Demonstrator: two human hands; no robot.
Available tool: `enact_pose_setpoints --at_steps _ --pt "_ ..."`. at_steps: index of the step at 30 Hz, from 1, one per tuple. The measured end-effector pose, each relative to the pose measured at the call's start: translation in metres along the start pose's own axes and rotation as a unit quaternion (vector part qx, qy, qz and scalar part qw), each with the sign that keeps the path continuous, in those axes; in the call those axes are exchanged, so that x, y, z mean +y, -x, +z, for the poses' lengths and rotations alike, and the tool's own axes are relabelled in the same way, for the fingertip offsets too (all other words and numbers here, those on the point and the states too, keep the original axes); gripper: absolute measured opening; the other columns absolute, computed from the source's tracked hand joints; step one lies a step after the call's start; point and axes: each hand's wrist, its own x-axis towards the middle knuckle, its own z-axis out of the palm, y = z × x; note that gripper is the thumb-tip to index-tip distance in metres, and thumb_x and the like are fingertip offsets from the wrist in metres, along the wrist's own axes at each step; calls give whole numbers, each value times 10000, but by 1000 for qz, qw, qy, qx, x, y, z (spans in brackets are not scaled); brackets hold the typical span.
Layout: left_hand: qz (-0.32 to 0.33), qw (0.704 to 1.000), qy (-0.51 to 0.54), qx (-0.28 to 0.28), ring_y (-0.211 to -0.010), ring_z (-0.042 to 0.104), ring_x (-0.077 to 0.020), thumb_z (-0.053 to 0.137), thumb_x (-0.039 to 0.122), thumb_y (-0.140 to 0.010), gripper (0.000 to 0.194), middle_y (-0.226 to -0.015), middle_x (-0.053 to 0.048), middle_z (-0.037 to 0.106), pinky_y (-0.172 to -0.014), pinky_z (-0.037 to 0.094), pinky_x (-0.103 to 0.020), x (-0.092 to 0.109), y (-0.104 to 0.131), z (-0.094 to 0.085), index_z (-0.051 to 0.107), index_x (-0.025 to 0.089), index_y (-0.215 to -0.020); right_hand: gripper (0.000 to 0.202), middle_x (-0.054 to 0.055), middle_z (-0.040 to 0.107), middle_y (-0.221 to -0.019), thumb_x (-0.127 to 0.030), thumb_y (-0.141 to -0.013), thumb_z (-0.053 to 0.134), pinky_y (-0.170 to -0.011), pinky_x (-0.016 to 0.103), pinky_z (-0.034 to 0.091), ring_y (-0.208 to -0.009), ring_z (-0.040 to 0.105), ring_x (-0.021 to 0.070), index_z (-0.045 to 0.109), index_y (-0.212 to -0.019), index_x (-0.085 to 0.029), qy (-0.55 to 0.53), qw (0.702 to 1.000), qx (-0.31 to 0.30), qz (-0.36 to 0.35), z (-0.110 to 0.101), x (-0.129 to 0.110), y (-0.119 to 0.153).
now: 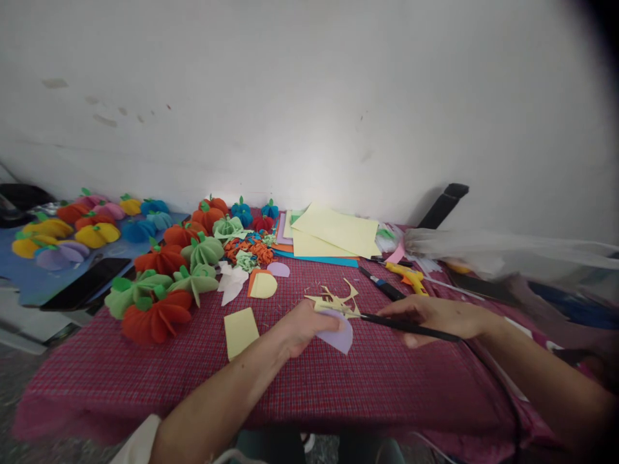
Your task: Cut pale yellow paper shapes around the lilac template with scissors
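My left hand [309,325] is closed on a purple half-round piece [338,335], pinching it near its straight edge above the table. My right hand [428,318] grips black-handled scissors [411,327], whose metal tips point left and lie close to the purple piece. Thin pale-yellow cut scraps [345,299] lie just beyond my left fingers, partly behind the blades. A folded pale-yellow rectangle [242,333] rests to the left of my left forearm. Farther back are a yellow half-round piece [264,285] and a small purple one [278,269].
Several orange and green pumpkin shapes [157,316] crowd the left of the checked red tablecloth [290,393]. More stand on a blue surface [29,277] beside a dark phone-like slab [87,283]. Pale-yellow sheets [333,232] lie at the back; a yellow glue gun [409,277] sits behind my right hand.
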Motion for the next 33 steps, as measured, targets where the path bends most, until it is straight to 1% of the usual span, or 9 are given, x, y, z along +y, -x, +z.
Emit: enact_pose_setpoints --at_steps 3,8,10,12,14,16,19,22,33 --pt "-2 1000 -8 7 -624 561 -153 656 132 -493 319 -714 -72 653 -625 405 -275 0 0 1 667 87 -808 441 77 633 -892 -328 -731 596 -661 222 459 -777 581 149 545 -1138 -166 -40 992 -112 36 -2 3 4" --pt "0 999 -23 27 -605 562 -154 663 141 -491 261 -680 -65 645 -613 408 -276 1 0 1 659 87 -747 468 119 636 -909 -403 -748 553 -650 249 444 -768 594 161 511 -1142 -153 -145 980 -114 77 -8 22 26" --pt "-6 999 -27 32 -611 567 -159 674 154 -489 253 -689 -69 648 -618 411 -279 1 0 1 657 88 -733 400 100 634 -868 -372 -735 582 -652 246 436 -752 587 157 539 -1072 -161 -150 984 -66 73 -6 30 32" --pt "-7 999 -35 38 -625 573 -163 681 160 -492 261 -712 -73 654 -627 412 -281 0 -1 0 658 90 -742 354 68 618 -838 -318 -687 646 -677 241 432 -781 572 162 543 -993 -175 -151 987 28 37 2 34 32" --pt "-3 998 -44 41 -637 576 -166 682 166 -503 268 -731 -76 657 -633 411 -281 -2 -2 -1 658 92 -760 362 30 588 -812 -288 -696 643 -616 225 433 -735 555 138 484 -1009 -202 -171 975 142 10 17 30 25" --pt "-1 998 -51 38 -647 576 -167 681 175 -517 280 -743 -75 657 -637 410 -281 -5 -3 -3 658 94 -785 419 15 565 -809 -240 -687 654 -592 227 431 -698 541 123 432 -1041 -203 -161 970 181 -6 35 21 12" --pt "6 998 -65 22 -666 572 -166 671 182 -542 307 -767 -71 652 -643 404 -276 -7 -4 -4 655 102 -839 350 3 562 -777 -211 -707 625 -583 223 432 -679 537 114 417 -988 -202 -172 963 202 -54 55 3 -12" --pt "19 996 -81 15 -655 554 -152 658 166 -555 303 -754 -57 638 -629 391 -262 -6 -4 -3 651 111 -853 372 9 576 -790 -192 -707 614 -611 247 447 -693 549 127 402 -1013 -206 -163 957 222 -89 62 -5 -31" --pt "68 990 -123 -3 -575 457 -93 643 160 -564 137 -649 20 554 -569 334 -218 -7 -4 3 603 133 -691 364 38 587 -882 -86 -673 559 -688 282 454 -790 555 161 448 -1006 -181 -79 968 210 -117 68 2 -58"
